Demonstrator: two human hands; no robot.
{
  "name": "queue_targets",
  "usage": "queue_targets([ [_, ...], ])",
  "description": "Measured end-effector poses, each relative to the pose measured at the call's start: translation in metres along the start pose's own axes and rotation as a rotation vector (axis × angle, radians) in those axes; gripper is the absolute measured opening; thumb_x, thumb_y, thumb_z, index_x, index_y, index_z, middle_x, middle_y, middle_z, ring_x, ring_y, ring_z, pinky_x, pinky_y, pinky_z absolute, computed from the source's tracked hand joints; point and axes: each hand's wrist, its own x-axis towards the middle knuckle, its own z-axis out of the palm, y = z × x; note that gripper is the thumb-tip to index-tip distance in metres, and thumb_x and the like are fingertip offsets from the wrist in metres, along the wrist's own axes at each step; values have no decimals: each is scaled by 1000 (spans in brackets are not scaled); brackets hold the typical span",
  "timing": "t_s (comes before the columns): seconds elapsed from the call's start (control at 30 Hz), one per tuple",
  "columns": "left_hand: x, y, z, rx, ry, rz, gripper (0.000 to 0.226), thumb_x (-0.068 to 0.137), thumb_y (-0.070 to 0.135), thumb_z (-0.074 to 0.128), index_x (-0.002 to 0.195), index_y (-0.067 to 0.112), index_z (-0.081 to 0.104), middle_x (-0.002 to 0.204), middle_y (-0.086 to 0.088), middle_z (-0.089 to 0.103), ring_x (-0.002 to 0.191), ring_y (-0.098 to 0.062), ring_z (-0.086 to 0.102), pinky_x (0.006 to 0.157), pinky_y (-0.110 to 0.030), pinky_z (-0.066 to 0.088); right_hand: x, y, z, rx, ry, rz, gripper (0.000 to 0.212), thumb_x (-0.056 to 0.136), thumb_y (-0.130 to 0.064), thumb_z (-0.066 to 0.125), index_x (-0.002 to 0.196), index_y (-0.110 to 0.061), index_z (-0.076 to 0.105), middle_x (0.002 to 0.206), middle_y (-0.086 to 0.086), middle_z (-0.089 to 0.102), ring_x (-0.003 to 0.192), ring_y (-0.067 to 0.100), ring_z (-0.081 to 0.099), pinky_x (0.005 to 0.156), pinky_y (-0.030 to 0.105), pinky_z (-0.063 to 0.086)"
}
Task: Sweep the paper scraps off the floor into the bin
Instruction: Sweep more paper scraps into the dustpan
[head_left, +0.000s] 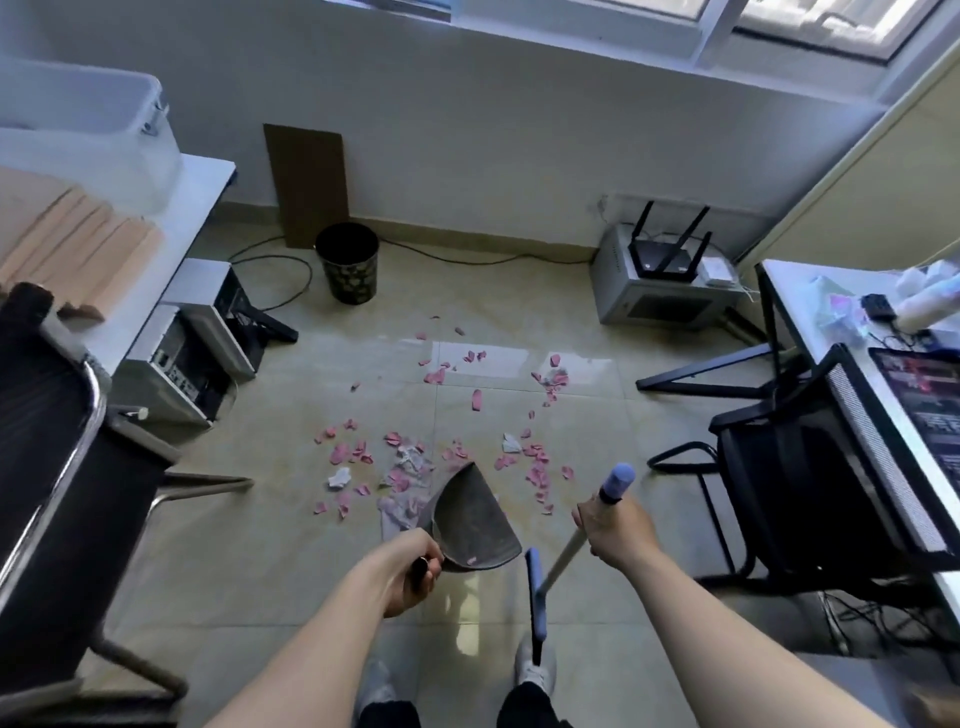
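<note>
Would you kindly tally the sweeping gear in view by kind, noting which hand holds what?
Dustpan: 1, gripped by the left hand
Broom: 1, gripped by the right hand
Waste bin: 1, standing by the wall
Total: 3

You've got pink and white paper scraps (340, 454) scattered mid-floor; one pink bit sits in the tilted grey dustpan (472, 525), near. Black bin (347, 262) stands upright, far left by the wall. Blue-headed broom (563, 556) is just right of the dustpan.

No writing can be read; marks on the dark screen (930, 410) are too blurred.
</note>
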Motion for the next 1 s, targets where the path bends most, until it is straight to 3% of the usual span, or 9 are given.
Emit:
queue_targets([
  [0.13, 10, 4, 43, -6, 31, -12, 11, 88, 4, 44, 78, 7, 49, 52, -1, 40, 35, -8, 36, 31, -13, 33, 16, 33, -22, 31, 35, 6, 33, 89, -27, 52, 63, -22, 34, 62, 4, 45, 61, 25, 39, 56, 32, 29],
  [0.33, 25, 18, 120, -79, 80, -40, 10, 88, 1, 45, 89, -1, 55, 55, -4, 43, 36, -7, 37, 30, -12, 34, 63, 92, -53, 12, -15, 14, 31, 90, -31, 52, 66, -15, 41, 65, 3, 48, 60, 24, 39, 54, 33, 28],
  [0.47, 39, 25, 151, -177, 116, -38, 11, 87, -1, 42, 81, 2, 51, 54, -3, 41, 34, -7, 35, 28, -12, 32, 91, 119, -81, -1, -35, -5, 34, 92, -30, 54, 63, -14, 45, 67, 6, 53, 64, 28, 46, 53, 33, 30],
  [0.8, 62, 37, 185, -190, 212, -13, 14, 90, 1, 38, 81, 6, 48, 50, -3, 40, 31, -5, 34, 27, -11, 31, 142, 136, -113, 82, -34, -84, 31, 93, -25, 46, 65, -14, 38, 71, 12, 46, 67, 26, 36, 62, 35, 29],
  [1.0, 70, 57, 179, -158, 244, 17, 18, 88, 3, 41, 72, 9, 46, 50, -2, 41, 35, -7, 34, 30, -11, 31, 154, 126, -122, 56, -11, -165, 43, 79, -41, 30, 67, -8, 55, 71, 10, 52, 69, 26, 38, 62, 34, 31],
])
